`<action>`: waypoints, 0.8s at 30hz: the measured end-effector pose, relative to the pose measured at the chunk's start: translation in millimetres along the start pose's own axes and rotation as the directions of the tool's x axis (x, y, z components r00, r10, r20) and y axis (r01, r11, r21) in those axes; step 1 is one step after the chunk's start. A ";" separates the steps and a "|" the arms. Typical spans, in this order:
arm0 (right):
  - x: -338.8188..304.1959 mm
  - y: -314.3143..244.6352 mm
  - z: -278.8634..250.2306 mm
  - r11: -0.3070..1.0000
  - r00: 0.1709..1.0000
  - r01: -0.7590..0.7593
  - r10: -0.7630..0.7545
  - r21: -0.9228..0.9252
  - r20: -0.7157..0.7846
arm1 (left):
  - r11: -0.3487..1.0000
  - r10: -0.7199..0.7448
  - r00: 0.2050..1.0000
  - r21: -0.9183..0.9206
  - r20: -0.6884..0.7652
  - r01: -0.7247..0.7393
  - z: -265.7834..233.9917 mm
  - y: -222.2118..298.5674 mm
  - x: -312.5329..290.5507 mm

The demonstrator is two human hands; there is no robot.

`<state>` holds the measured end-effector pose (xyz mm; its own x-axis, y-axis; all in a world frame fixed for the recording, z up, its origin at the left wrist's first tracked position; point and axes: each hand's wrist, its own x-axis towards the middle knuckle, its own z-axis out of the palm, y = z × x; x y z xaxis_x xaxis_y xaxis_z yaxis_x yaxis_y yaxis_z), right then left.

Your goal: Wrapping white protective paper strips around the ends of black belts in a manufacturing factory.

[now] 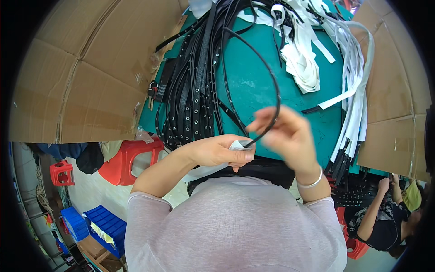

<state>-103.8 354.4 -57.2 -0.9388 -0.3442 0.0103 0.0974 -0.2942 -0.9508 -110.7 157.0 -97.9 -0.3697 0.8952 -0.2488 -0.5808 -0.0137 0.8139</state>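
My left hand [222, 152] is closed around the end of a narrow black belt strap, with a small piece of white wrap showing at its fingers. The held black strap [272, 75] arches up from there and curves back toward a pile of belts. Close beside it on the right, my right hand [290, 136] is smeared by motion, its fingers near the strap; whether they grip it I cannot make out. Many black belts with metal eyelets [195, 99] lie in a long bundle on the green table [251, 86], left of the held strap.
White wrapped straps [355, 95] hang down the table's right side. A bundle of white strips [302, 68] lies at the back. Cardboard walls [90, 86] flank the table. Keys [152, 93] rest at its left edge. A red stool [131, 158] stands left; another person [378, 217] sits right.
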 end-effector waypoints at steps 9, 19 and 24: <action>8.8 25.8 -14.6 0.999 0.999 -0.034 0.033 -0.019 -0.039 | 0.998 0.033 0.999 -0.053 0.029 -0.031 -2.0 5.9 13.7; 24.7 62.6 -14.0 0.911 0.971 0.213 -0.159 0.353 -0.177 | 0.975 0.210 0.958 0.109 -0.193 -0.192 -12.1 45.5 27.8; 20.6 100.3 29.9 0.931 0.914 -0.178 0.036 0.319 0.404 | 0.757 0.575 0.778 0.526 -0.254 -0.387 -62.5 167.5 90.3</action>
<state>-103.5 291.1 -143.1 -0.7215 -0.6852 0.0999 0.3627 -0.4969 -0.7883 -286.8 207.8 -16.9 -0.8053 0.5758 0.1410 0.0854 -0.1226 0.9888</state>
